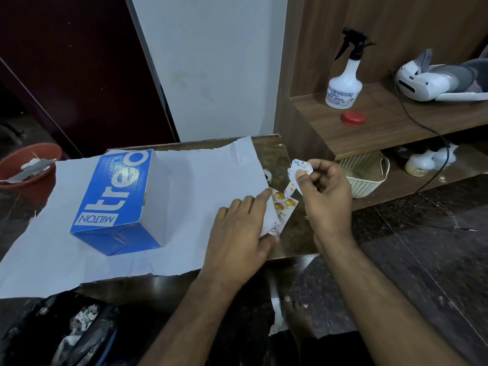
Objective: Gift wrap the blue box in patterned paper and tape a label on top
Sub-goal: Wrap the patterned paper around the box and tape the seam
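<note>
I see blue box [118, 202] long axis running away on paper [198, 180]; left hand [237, 233] flat on paper, right hand [324, 191] pinching patterned scrap [301, 167].

box [118, 202] on paper [198, 186], left of hands

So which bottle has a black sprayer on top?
The big white bottle on the upper shelf, near the red lid. The small lower bottle has none.

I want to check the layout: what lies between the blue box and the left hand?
In the head view, only bare white paper lies between the blue box and the left hand.
</note>
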Motion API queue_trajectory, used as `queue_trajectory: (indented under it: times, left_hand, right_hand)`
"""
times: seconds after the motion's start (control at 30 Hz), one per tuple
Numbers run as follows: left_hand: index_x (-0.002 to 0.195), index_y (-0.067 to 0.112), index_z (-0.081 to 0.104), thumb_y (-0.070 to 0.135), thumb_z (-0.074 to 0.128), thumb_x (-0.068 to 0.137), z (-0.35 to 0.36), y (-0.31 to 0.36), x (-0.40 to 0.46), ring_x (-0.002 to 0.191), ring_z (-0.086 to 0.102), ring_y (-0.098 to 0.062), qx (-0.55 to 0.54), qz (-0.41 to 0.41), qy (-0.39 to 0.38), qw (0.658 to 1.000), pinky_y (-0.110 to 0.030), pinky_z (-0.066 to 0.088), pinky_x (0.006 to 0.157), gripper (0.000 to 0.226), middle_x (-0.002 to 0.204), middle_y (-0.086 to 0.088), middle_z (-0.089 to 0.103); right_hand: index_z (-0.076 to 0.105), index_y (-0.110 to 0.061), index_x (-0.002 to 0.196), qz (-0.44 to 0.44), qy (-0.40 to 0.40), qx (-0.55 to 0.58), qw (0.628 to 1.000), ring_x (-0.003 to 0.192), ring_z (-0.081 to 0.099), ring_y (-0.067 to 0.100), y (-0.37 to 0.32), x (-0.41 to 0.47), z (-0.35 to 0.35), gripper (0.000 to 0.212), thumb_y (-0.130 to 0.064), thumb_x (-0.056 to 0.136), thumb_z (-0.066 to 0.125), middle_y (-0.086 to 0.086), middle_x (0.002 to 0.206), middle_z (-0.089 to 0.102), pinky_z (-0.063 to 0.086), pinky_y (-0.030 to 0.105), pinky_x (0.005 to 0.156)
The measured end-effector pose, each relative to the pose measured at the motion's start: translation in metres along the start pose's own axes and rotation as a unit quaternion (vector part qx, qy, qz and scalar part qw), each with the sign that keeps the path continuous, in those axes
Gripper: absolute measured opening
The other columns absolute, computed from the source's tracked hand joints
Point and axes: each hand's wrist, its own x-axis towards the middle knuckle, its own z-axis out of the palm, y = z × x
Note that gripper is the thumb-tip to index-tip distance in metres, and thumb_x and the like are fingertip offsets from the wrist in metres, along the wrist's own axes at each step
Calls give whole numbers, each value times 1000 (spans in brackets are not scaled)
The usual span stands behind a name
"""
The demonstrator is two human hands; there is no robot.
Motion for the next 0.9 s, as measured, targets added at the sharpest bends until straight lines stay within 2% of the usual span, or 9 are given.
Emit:
queue_trajectory:
  times: [0.13,0.23,0.33,0.47,0.53,0.63,0.73,0.83,0.9]
  left_hand:
    - [135,35,57,29,68,98,-3,-14,-2,119,62,-15,-223,-90,106,965,-36,53,99,39,132,10,67]
    - [112,33,69,24,72,96,-6,-21,-5,106,68,-5,-320,-138,182,919,-24,58,88,18,112,16,73]
    - [102,33,72,26,74,95,-9,-25,-4,95,72,1,-429,-199,247,846,-15,59,79,10,98,22,76]
    - [96,29,71,29,68,99,-14,-29,-6,96,74,-6,-513,-218,296,775,-20,60,77,5,96,15,78]
    - [95,34,70,35,60,104,-17,-31,-9,102,72,-9,-518,-202,329,763,-26,59,83,13,100,14,76]
    - [90,45,66,35,49,104,-27,-29,-15,102,71,-6,-518,-165,380,748,-22,56,82,24,98,18,73]
    - [88,47,63,29,45,105,-32,-30,-21,98,69,-7,-519,-147,405,738,-23,55,83,31,94,17,70]
    - [88,42,63,33,46,104,-28,-39,-23,101,69,-15,-523,-165,403,732,-32,55,86,26,95,11,70]
    - [89,40,65,35,47,104,-27,-44,-23,103,70,-17,-533,-172,397,727,-32,55,85,24,95,10,71]
  right_hand:
    - [62,-31,98,16,6,-40,999,75,66,13,10,4,5,19,-23,89,77,-5,79,64,60,39,72]
    - [62,-37,96,12,-5,-70,997,79,72,22,12,6,16,17,-35,85,75,-4,81,69,63,52,75]
    - [62,-28,102,18,-32,-68,997,82,74,22,16,4,29,17,-18,93,72,5,87,71,65,47,76]
    - [56,-28,108,3,-36,-111,993,81,71,10,19,4,46,25,-18,92,72,-7,83,69,62,33,80]
    - [54,-29,103,-2,-30,-138,990,76,67,1,19,4,53,24,-21,93,73,-9,80,70,52,16,72]
    - [56,-29,86,-17,-29,-171,985,74,67,5,15,3,66,20,-30,91,75,-9,78,70,50,24,66]
    - [62,-25,80,-28,-42,-166,985,69,63,2,14,4,82,20,-24,90,78,-8,75,68,48,17,64]
    - [71,-28,90,-74,-71,-244,964,88,63,10,16,4,94,7,-33,93,75,-13,87,70,49,28,75]
    - [76,-26,100,-105,-94,-323,936,101,53,17,19,4,97,14,-38,95,70,-7,100,67,42,31,82]
